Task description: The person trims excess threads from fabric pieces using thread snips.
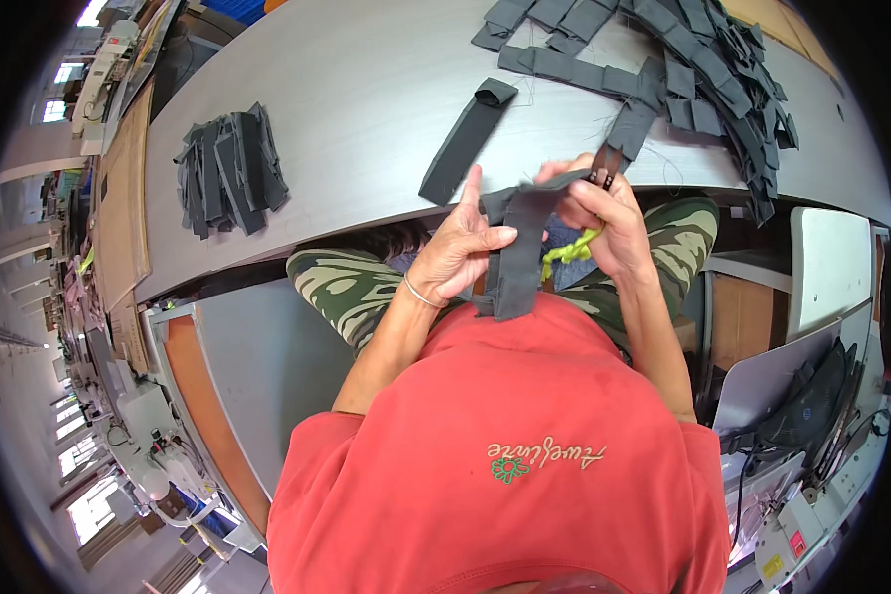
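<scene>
Over my lap, my left hand [462,247] holds several dark grey fabric strips [525,243], the thumb across them and the index finger pointing up. The strips hang down against my red shirt. My right hand [606,213] is closed around small dark thread snips [609,166], their blades at the strip that runs up toward the table. A yellow-green braided cord [571,250] hangs below that hand. The fingers of the right hand also touch the upper end of the held strips. Just beyond my left hand, one loose grey strip [468,141] lies on the table with its far end folded over.
A neat stack of grey strips [230,170] lies at the left of the pale grey table [356,119]. Chained, folded strips [703,69] heap up at the far right, with loose threads around them. A white panel [830,267] and a cardboard box [747,322] stand at my right.
</scene>
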### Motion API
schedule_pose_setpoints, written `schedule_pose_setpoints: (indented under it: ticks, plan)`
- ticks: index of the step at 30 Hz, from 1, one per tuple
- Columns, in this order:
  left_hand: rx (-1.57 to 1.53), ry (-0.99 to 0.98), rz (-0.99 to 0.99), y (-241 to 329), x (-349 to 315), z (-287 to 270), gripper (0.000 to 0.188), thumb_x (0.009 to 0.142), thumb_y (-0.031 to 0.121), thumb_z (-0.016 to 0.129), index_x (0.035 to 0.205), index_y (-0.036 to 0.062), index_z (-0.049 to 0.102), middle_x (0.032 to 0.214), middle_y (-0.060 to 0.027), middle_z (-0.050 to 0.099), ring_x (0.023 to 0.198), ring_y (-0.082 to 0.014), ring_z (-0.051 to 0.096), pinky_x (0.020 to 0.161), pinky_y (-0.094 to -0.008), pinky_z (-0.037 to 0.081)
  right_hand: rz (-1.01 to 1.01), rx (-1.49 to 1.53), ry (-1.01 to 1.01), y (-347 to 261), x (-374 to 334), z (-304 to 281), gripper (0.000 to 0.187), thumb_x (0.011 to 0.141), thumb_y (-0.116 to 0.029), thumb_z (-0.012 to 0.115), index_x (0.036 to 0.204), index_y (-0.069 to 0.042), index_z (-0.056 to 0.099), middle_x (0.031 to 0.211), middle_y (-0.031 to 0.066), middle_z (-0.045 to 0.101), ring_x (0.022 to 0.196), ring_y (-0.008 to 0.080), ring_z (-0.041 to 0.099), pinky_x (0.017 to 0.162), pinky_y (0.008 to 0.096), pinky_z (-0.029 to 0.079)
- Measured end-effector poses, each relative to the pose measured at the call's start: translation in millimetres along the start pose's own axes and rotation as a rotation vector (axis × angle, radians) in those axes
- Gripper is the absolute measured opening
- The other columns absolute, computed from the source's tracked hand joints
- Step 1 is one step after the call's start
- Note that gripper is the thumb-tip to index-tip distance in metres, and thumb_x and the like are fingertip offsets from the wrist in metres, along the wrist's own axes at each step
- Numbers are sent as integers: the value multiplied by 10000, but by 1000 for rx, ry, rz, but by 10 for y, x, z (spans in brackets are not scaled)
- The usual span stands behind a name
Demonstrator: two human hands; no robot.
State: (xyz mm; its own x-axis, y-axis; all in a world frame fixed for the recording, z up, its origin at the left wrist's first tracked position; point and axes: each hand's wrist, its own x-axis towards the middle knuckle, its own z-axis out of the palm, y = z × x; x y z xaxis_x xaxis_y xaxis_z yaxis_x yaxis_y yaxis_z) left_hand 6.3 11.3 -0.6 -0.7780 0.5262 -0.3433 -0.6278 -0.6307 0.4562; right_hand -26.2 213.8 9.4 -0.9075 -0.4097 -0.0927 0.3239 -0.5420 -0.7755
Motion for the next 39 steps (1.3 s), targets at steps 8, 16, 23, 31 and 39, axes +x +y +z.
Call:
schedule_pose_setpoints:
  ticks: [8, 16, 23, 31, 39]
  plan:
    - [835, -33, 343, 178, 37, 90, 778, 624, -46, 811, 1304, 5, 437, 1140, -55, 481, 1058, -153, 511, 937, -283, 440, -57, -318, 172, 66, -134, 77, 257, 799, -141, 734, 998, -49, 599, 807, -52, 483, 741, 45, 433, 694, 190, 355]
    - [1638, 98, 698, 197, 52, 252, 524, 578, -14, 765, 1058, 115, 598, 1035, -95, 460, 988, -269, 485, 858, -343, 423, -39, -355, 161, 83, -156, 73, 213, 839, -7, 630, 1050, 5, 650, 945, 35, 652, 829, 79, 570, 746, 213, 458]
    - [1600, 444, 764, 149, 83, 173, 556, 620, -25, 732, 1121, 194, 632, 965, -102, 466, 947, -256, 491, 808, -356, 424, -252, -516, 294, 140, -203, 75, 182, 827, 12, 614, 1001, 2, 667, 937, 29, 664, 839, 76, 572, 774, 223, 451]
    - [178, 200, 211, 171, 103, 77, 483, 909, 191, 594, 1293, -38, 410, 965, -67, 582, 892, -156, 572, 763, -304, 479, -588, -890, 203, 284, -199, 146, 324, 708, 177, 576, 918, -40, 694, 792, 69, 583, 705, 136, 579, 615, 226, 454]
    - [128, 169, 64, 164, 182, -5, 281, 883, 203, 648, 1093, 30, 575, 959, -33, 631, 899, -130, 556, 827, -338, 457, -774, -1143, 137, 389, -263, 143, 380, 552, 116, 603, 854, -87, 712, 777, 47, 556, 555, 129, 513, 426, 228, 369]
